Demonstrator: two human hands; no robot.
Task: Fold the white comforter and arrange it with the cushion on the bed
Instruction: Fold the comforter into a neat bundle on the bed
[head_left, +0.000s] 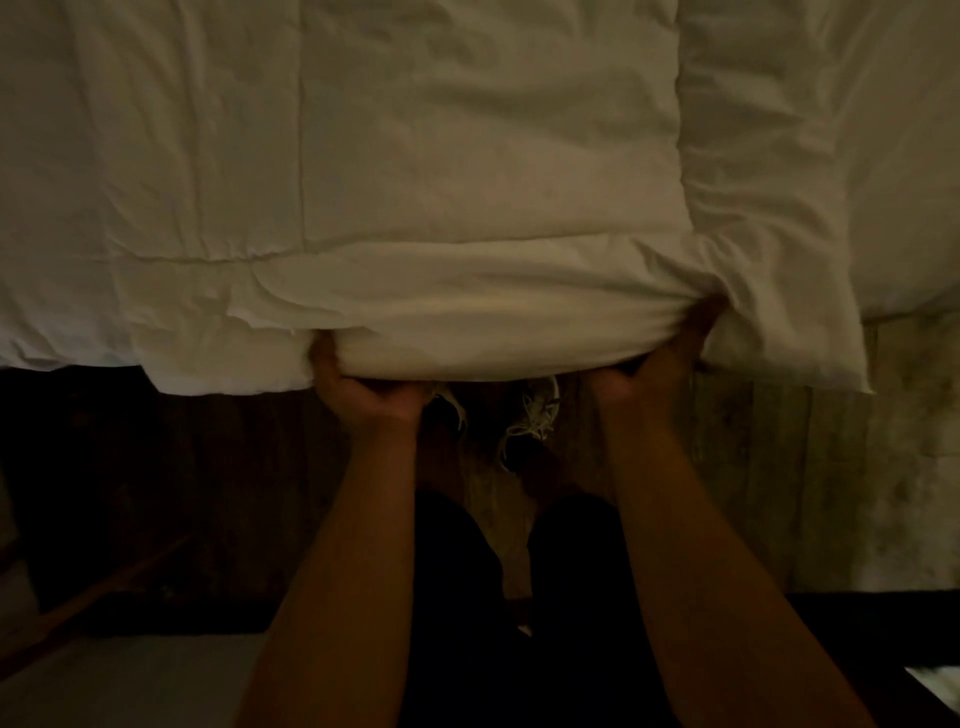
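Observation:
The white comforter (395, 171) fills the upper half of the view, spread over the bed with its near edge hanging toward me. My left hand (358, 387) grips that near edge from below, fingers curled into the fabric. My right hand (660, 364) grips the same edge further right, beside a bunched fold. The stretch of comforter between my hands is pulled taut. At the right, another thick white layer (893, 156) lies beside the comforter; I cannot tell if it is the cushion.
The room is dim. Dark wooden floor (779, 467) lies below the bed edge. My shoes with white laces (530, 421) and dark trouser legs (457, 597) show between my arms. A dark object edges the bottom right corner.

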